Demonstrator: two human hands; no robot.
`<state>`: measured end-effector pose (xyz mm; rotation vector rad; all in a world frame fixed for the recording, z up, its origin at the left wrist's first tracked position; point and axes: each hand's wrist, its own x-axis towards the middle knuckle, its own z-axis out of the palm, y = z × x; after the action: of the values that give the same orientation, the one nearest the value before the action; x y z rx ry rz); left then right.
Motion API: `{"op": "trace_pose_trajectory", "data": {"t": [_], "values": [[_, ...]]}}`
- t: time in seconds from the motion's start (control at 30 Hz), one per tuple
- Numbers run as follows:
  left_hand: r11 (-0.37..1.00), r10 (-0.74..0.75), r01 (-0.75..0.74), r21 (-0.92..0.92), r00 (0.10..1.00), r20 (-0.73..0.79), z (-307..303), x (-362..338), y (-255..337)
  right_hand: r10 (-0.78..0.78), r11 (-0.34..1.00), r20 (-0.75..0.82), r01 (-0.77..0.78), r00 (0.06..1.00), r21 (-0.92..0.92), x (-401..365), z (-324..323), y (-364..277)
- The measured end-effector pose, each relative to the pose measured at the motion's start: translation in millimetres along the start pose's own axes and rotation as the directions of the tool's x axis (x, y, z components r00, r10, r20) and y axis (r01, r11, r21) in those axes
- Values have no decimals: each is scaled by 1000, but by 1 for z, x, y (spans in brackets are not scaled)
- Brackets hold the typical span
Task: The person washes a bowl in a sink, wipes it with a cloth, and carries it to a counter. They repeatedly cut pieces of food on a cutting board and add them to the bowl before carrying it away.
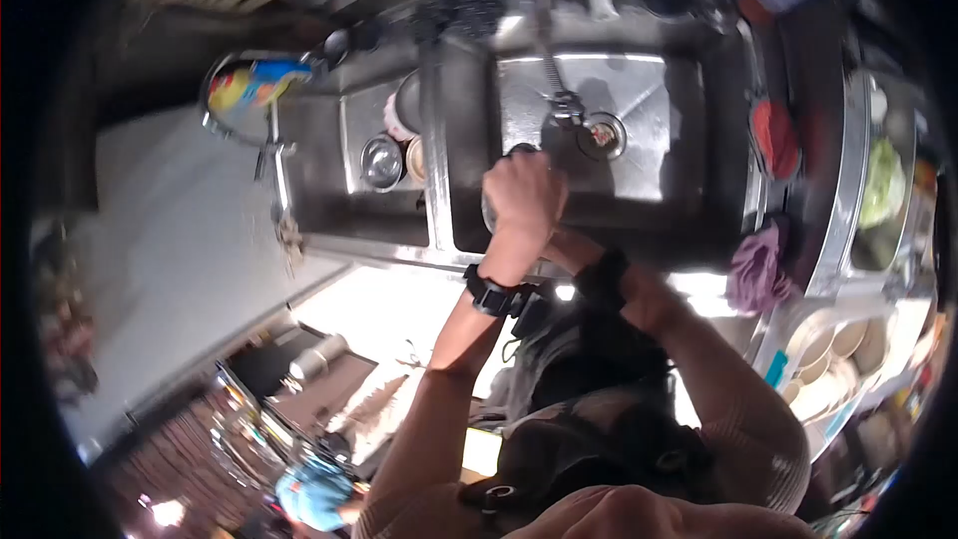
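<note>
My left hand (524, 190) is closed in a fist over the near left part of the right sink basin (639, 90). Its fingers wrap around something whose dark top shows just beyond the knuckles; a greyish edge appears at the left of the hand. What it is, I cannot make out. My right hand (566, 248) lies below and behind the left one, largely covered by it, so its fingers are hidden. The forearms meet close together, with a dark band on each wrist. A hanging spray faucet (566, 108) ends beside the drain (601, 137), which has small scraps in it.
The left basin holds a metal bowl (382, 162) and other dishes. A bag with yellow and blue print (254, 85) sits in a ring at the left. To the right are a red item (774, 138), a purple cloth (758, 268) and a cabbage-like green vegetable (882, 183).
</note>
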<state>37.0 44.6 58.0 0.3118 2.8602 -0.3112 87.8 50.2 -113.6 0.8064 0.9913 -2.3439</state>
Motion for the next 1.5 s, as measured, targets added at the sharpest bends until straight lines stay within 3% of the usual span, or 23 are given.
{"op": "trace_pose_trajectory", "data": {"t": [0.03,0.1,0.2,0.3,0.33,0.37,0.4,0.47,0.5,0.53,0.57,0.63,0.7,0.73,0.77,0.87,1.0,1.1,1.13,1.27,1.37,1.43,1.5], "values": [[1000,-27,25,11,991,134,-9,-2,3,-35,997,-24,33,999,-69,1,-1,3],[999,-8,12,-32,992,128,-16,-9,4,-128,966,-50,113,991,-232,1,-2,2],[953,-9,47,-300,992,125,-20,-18,-11,-311,836,-45,251,949,-488,1,-9,2],[843,-78,102,-529,995,68,-8,-39,-44,-508,560,120,433,853,-707,-8,-10,-9],[746,-44,-22,-666,996,-82,2,-56,-66,-562,427,219,507,798,-749,-12,-12,-12],[494,-39,-12,-869,999,-36,31,-66,-85,-591,282,333,575,734,-768,-11,-20,-12],[145,-16,124,-982,992,123,27,-92,-101,-570,-20,535,640,624,-768,-43,-4,-35],[-429,-77,91,-899,988,137,112,-114,-104,-449,-306,560,469,696,-828,-75,34,-44],[-505,-40,147,-851,980,193,120,-133,-115,-395,-528,718,498,573,-688,-81,48,-38],[-589,-88,66,-805,985,145,122,-155,-127,-309,-684,852,524,424,-508,-70,49,-25],[-663,-128,-13,-749,987,95,121,-178,-138,-248,-678,767,459,591,-573,-109,93,-19],[-639,-256,-95,-763,962,94,115,-235,-171,-91,-663,831,589,549,-462,-138,143,11],[-617,-362,-162,-770,927,96,121,-292,-199,141,-723,918,672,371,-161,-157,171,49],[-607,-414,-189,-772,904,103,126,-321,-212,211,-691,905,711,369,-129,-187,199,68],[-629,-455,-204,-750,879,143,132,-354,-222,286,-651,916,759,282,-30,-192,208,95],[-594,-636,-348,-725,755,159,171,-444,-235,541,-343,835,933,100,110,-236,244,168],[-557,-780,-461,-691,577,244,188,-562,-240,679,-371,734,864,3,341,-309,280,259],[-519,-830,-433,-737,462,312,224,-629,-241,772,-153,632,946,-66,285,-345,297,326],[-503,-855,-399,-767,358,375,227,-649,-238,828,-97,555,955,-80,282,-363,305,341],[-456,-872,-555,-696,123,474,223,-713,-227,792,99,506,889,-343,448,-401,345,383],[-400,-864,-585,-705,-16,503,223,-745,-227,761,344,498,910,-415,234,-401,398,388],[-335,-846,-637,-694,-120,519,234,-756,-231,854,332,454,938,-253,-103,-377,432,393],[-331,-816,-649,-685,-168,553,240,-768,-240,867,351,484,833,-117,-427,-313,450,416]]}}
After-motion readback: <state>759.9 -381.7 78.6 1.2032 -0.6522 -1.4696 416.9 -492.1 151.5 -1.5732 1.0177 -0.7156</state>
